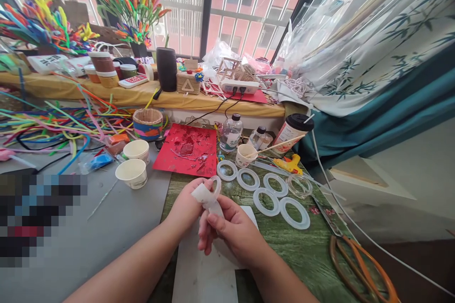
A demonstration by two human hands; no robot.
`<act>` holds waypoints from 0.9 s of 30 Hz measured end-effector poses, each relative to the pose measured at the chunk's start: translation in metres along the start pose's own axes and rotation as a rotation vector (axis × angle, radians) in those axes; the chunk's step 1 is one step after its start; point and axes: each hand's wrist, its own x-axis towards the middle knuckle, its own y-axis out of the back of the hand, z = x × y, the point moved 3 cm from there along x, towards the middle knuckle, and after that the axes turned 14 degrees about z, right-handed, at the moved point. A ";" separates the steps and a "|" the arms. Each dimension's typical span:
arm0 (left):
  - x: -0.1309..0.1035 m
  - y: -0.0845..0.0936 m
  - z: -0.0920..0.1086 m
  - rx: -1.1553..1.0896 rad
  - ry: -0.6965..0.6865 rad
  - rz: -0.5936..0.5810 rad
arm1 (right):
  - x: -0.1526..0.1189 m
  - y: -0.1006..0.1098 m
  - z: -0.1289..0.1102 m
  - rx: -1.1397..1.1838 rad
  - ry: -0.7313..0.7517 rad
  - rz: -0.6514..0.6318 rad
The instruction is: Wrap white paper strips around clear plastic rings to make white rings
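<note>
Both hands meet at the lower middle of the head view, above a pale board (204, 277). A whitish, translucent strip (203, 194) with a curled loop at its top lies between them. My left hand (186, 206) is closed around the strip's left part, its fingers partly hidden behind it. With thumb and fingers, my right hand (234, 229) pinches the strip's lower end. Right of the hands, several translucent rings (266, 202) lie on the green wood-patterned surface (284, 255). A red sheet (165, 158) with dark red residue is just beyond my hands.
Two paper cups (131, 174) stand left. A cup with a stick (246, 155), bottles (231, 135), a lidded drink cup (291, 135) and a yellow glue gun (289, 164) are at the back right. Large scissors (359, 265) lie at the right edge. Coloured pipe cleaners (71, 113) cover the back left.
</note>
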 end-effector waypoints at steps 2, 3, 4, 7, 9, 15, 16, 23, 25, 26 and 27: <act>0.003 0.001 0.003 0.012 -0.033 0.006 | -0.002 -0.002 0.003 0.059 -0.080 -0.064; 0.004 0.002 0.004 0.022 -0.032 -0.012 | -0.003 -0.003 0.004 0.068 -0.104 -0.091; 0.006 0.002 0.004 0.029 -0.022 -0.035 | -0.004 -0.004 0.004 0.061 -0.115 -0.112; 0.008 0.005 0.006 0.061 0.005 -0.086 | -0.006 -0.005 0.002 -0.093 -0.054 -0.115; 0.008 0.007 0.006 0.097 0.029 -0.120 | -0.007 -0.004 -0.002 -0.302 0.051 -0.087; 0.005 0.007 0.009 0.168 0.057 -0.236 | -0.012 -0.003 -0.010 -0.823 0.418 -0.172; 0.004 0.007 0.010 0.155 0.049 -0.243 | -0.012 -0.003 -0.008 -0.837 0.430 -0.173; 0.006 0.005 0.009 0.059 -0.016 -0.211 | -0.014 -0.009 0.003 -0.498 0.121 -0.085; 0.007 0.005 0.008 0.070 -0.017 -0.216 | -0.015 -0.011 0.001 -0.421 0.055 -0.099; 0.007 0.005 0.007 0.087 -0.012 -0.221 | -0.015 -0.011 -0.001 -0.401 0.040 -0.114; 0.007 0.006 0.006 0.112 0.001 -0.232 | -0.015 -0.012 -0.003 -0.396 0.032 -0.134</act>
